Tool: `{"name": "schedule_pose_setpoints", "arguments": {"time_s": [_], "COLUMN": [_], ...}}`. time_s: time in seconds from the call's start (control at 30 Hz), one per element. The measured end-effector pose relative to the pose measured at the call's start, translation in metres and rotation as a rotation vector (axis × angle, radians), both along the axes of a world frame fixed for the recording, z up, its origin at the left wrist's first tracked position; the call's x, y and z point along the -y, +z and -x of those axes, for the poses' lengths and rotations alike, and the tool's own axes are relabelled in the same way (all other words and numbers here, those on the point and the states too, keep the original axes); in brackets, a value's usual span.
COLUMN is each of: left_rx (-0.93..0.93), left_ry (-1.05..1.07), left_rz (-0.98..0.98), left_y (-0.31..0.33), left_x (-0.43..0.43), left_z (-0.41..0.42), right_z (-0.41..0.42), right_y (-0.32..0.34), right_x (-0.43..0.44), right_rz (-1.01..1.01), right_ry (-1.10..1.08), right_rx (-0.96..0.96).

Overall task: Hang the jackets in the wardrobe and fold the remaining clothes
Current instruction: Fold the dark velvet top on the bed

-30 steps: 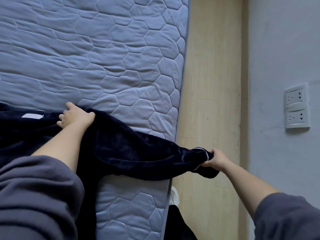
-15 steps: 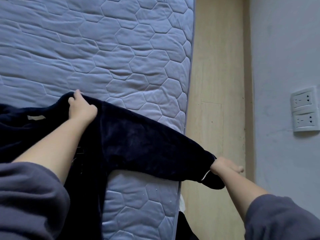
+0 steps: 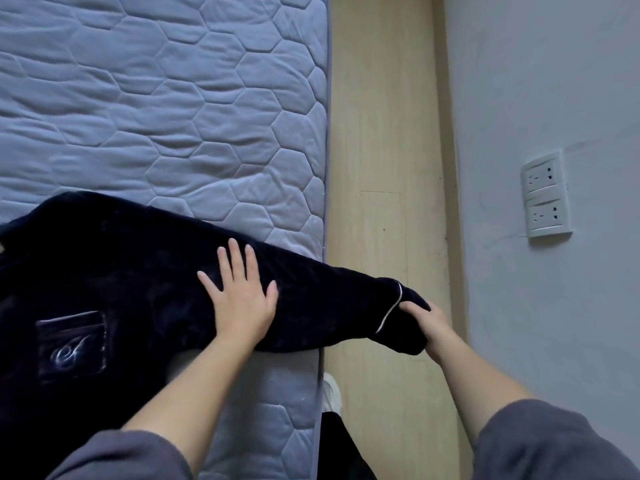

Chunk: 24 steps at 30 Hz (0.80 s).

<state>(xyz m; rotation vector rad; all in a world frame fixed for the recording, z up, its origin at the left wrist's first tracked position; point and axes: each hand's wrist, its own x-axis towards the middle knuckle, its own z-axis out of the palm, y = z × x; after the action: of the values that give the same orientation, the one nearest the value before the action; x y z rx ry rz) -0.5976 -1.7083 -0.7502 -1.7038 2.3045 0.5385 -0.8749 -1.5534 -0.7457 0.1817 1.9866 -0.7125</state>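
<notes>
One dark navy fleece garment (image 3: 131, 265) on the mattress (image 3: 173, 98), one embroidered pocket (image 3: 71, 344) left of the flat left hand (image 3: 242, 306) pressing its sleeve (image 3: 318, 303), right hand (image 3: 437, 328) gripping the white-piped cuff (image 3: 403, 336), two sockets (image 3: 545, 195) beyond it

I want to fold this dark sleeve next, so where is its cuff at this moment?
In the head view the cuff reaches past the right edge of the mattress, out over the wooden floor, where the right hand pinches it.
</notes>
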Motion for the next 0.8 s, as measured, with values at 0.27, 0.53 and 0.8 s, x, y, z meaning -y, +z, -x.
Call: {"name": "schedule_pose_setpoints", "arguments": {"time_s": [0.27, 0.53, 0.8], "left_rx": [0.096, 0.09, 0.187], "left_ry": [-0.394, -0.584, -0.405], "left_rz": [0.114, 0.009, -0.009], "left_y": [-0.024, 0.005, 0.025], "left_x": [0.007, -0.03, -0.028], "left_z": [0.033, 0.075, 0.075], "right_z": [0.043, 0.055, 0.056], "right_y": [0.001, 0.009, 0.029], "right_x": [-0.027, -0.028, -0.028], "right_rz": [0.024, 0.015, 0.214], "right_ry": [-0.096, -0.196, -0.435], "right_rx": [0.018, 0.25, 0.561]}}
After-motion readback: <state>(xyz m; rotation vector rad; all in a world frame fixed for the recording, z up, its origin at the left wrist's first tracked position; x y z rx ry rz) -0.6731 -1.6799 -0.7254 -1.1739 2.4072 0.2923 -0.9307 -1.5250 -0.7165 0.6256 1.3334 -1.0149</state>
